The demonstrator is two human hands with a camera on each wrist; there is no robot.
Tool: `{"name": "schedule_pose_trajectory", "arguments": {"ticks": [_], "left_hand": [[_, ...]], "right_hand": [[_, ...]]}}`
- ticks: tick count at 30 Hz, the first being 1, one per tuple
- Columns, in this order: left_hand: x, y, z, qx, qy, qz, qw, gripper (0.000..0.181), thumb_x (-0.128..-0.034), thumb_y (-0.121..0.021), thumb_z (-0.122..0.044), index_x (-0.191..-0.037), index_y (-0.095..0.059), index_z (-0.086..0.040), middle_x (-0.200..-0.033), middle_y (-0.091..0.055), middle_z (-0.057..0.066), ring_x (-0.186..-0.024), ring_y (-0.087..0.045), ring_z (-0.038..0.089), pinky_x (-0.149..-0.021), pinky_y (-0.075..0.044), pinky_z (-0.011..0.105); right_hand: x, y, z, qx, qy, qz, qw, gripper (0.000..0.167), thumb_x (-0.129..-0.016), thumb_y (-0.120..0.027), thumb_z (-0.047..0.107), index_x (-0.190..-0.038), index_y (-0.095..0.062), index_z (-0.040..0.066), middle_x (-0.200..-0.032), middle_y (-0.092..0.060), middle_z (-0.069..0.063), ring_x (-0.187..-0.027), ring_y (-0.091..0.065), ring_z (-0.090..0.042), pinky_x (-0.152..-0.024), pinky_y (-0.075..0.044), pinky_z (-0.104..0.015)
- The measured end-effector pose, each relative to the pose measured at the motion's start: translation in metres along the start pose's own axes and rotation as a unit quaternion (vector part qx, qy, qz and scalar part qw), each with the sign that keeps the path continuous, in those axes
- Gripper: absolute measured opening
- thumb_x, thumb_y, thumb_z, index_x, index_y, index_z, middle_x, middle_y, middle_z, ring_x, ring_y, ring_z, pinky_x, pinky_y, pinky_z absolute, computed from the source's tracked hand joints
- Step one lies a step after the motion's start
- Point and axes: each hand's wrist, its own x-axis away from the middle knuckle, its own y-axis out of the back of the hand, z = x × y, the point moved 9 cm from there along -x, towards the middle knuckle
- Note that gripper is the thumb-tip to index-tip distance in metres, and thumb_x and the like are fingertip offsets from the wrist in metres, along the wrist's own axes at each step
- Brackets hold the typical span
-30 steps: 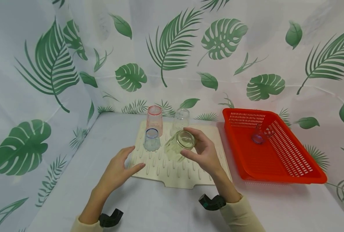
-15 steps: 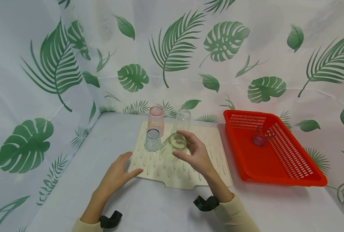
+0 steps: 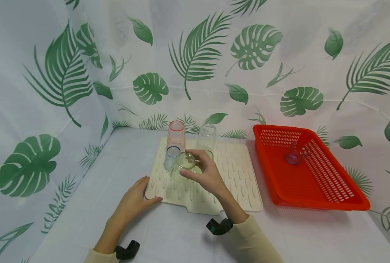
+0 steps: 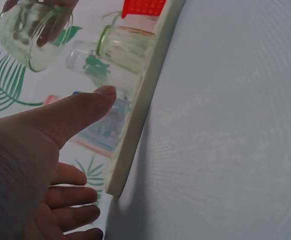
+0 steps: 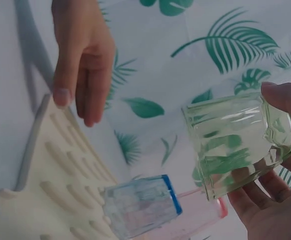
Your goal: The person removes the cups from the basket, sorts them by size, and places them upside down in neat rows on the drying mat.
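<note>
In the head view my right hand (image 3: 205, 174) holds a green-tinted glass (image 5: 243, 145) above the ribbed cream drying mat (image 3: 237, 175), fingers and thumb around its side. The left wrist view shows this glass apart from the mat. My left hand (image 3: 133, 199) is at the mat's front left corner, thumb and fingers spread, holding nothing; I cannot tell whether it touches the edge. On the mat stand a blue-rimmed glass (image 3: 171, 156), a taller pink-rimmed glass (image 3: 176, 135), a clear glass (image 3: 207, 134) and another green glass (image 4: 128, 47), mostly hidden by my right hand in the head view.
A red plastic basket (image 3: 281, 191) with perforated sides stands right of the mat, a purple-tinted glass (image 3: 292, 157) lying inside. White cloth (image 3: 168, 237) covers the table. Behind hangs a leaf-print curtain (image 3: 195, 98).
My right hand has moved left with the green glass, from the mat's middle towards the blue-rimmed glass. The second green glass now shows behind it. My left hand has barely moved.
</note>
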Motion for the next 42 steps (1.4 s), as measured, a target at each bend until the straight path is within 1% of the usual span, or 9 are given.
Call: {"name": "schedule_pose_trajectory", "arguments": {"ticks": [5, 11, 13, 19, 21, 24, 28, 35, 42], "left_hand": [[0.000, -0.003, 0.003, -0.013, 0.001, 0.004, 0.9999, 0.089, -0.0825, -0.080, -0.046, -0.147, -0.044, 0.003, -0.153, -0.044, 0.027, -0.144, -0.040, 0.045, -0.117, -0.037, 0.058], [0.002, -0.005, 0.004, -0.024, -0.001, 0.004, 0.9997, 0.088, -0.0832, -0.079, -0.049, -0.147, -0.045, 0.002, -0.153, -0.043, 0.028, -0.145, -0.036, 0.047, -0.116, -0.036, 0.060], [0.002, -0.005, 0.005, -0.032, 0.002, 0.005, 0.9995, 0.088, -0.0840, -0.078, -0.049, -0.146, -0.045, 0.004, -0.153, -0.042, 0.029, -0.146, -0.035, 0.047, -0.116, -0.035, 0.061], [0.004, -0.006, 0.006, -0.054, 0.008, 0.008, 0.9985, 0.085, -0.0856, -0.076, -0.047, -0.145, -0.046, 0.007, -0.153, -0.042, 0.029, -0.146, -0.034, 0.046, -0.116, -0.036, 0.060], [0.004, -0.006, 0.006, -0.056, 0.006, 0.008, 0.9984, 0.085, -0.0859, -0.076, -0.047, -0.145, -0.046, 0.006, -0.153, -0.042, 0.029, -0.147, -0.034, 0.046, -0.116, -0.036, 0.060], [0.004, -0.006, 0.006, -0.055, 0.005, 0.007, 0.9984, 0.084, -0.0861, -0.076, -0.047, -0.145, -0.047, 0.006, -0.153, -0.042, 0.029, -0.147, -0.034, 0.046, -0.117, -0.036, 0.060], [0.005, -0.006, 0.007, -0.054, 0.003, 0.005, 0.9985, 0.083, -0.0863, -0.076, -0.046, -0.144, -0.047, 0.006, -0.153, -0.042, 0.029, -0.147, -0.033, 0.046, -0.117, -0.035, 0.060], [0.006, -0.006, 0.007, -0.055, 0.001, 0.005, 0.9985, 0.084, -0.0867, -0.075, -0.047, -0.144, -0.047, 0.007, -0.154, -0.041, 0.029, -0.147, -0.033, 0.046, -0.117, -0.035, 0.059], [0.006, -0.006, 0.007, -0.057, 0.001, 0.005, 0.9983, 0.085, -0.0867, -0.075, -0.047, -0.144, -0.046, 0.008, -0.154, -0.041, 0.029, -0.147, -0.033, 0.046, -0.117, -0.035, 0.060]], "right_hand": [[-0.006, -0.011, -0.011, 0.021, -0.004, -0.004, 0.9998, 0.061, -0.083, -0.081, 0.013, -0.139, -0.056, 0.016, -0.133, -0.056, -0.005, -0.128, -0.055, -0.024, -0.110, -0.047, -0.048], [-0.009, -0.023, -0.022, 0.069, 0.004, -0.006, 0.9976, 0.064, -0.083, -0.082, 0.016, -0.140, -0.055, 0.008, -0.132, -0.059, -0.007, -0.127, -0.056, -0.026, -0.103, -0.052, -0.049], [-0.009, -0.028, -0.028, 0.080, -0.002, -0.003, 0.9968, 0.065, -0.083, -0.083, 0.015, -0.140, -0.054, 0.005, -0.134, -0.059, -0.010, -0.128, -0.056, -0.028, -0.102, -0.052, -0.050], [-0.008, -0.041, -0.043, 0.095, -0.026, 0.009, 0.9951, 0.066, -0.083, -0.083, 0.017, -0.141, -0.053, 0.006, -0.137, -0.057, -0.010, -0.131, -0.055, -0.027, -0.105, -0.053, -0.047], [-0.008, -0.045, -0.045, 0.100, -0.028, 0.013, 0.9945, 0.066, -0.083, -0.082, 0.018, -0.141, -0.053, 0.006, -0.138, -0.057, -0.009, -0.131, -0.056, -0.026, -0.105, -0.053, -0.044], [-0.007, -0.049, -0.048, 0.110, -0.028, 0.021, 0.9933, 0.067, -0.084, -0.081, 0.017, -0.142, -0.051, 0.003, -0.139, -0.057, -0.011, -0.132, -0.055, -0.028, -0.107, -0.052, -0.042], [-0.006, -0.052, -0.053, 0.116, -0.028, 0.025, 0.9925, 0.067, -0.085, -0.081, 0.017, -0.143, -0.049, 0.002, -0.140, -0.056, -0.012, -0.133, -0.055, -0.028, -0.108, -0.052, -0.042], [-0.006, -0.054, -0.059, 0.110, -0.036, 0.028, 0.9929, 0.066, -0.085, -0.081, 0.015, -0.142, -0.050, 0.003, -0.137, -0.055, -0.013, -0.130, -0.056, -0.029, -0.107, -0.052, -0.043], [-0.005, -0.055, -0.065, 0.115, -0.048, 0.028, 0.9918, 0.065, -0.086, -0.080, 0.016, -0.142, -0.050, 0.003, -0.136, -0.053, -0.013, -0.129, -0.056, -0.029, -0.106, -0.053, -0.040]]}}
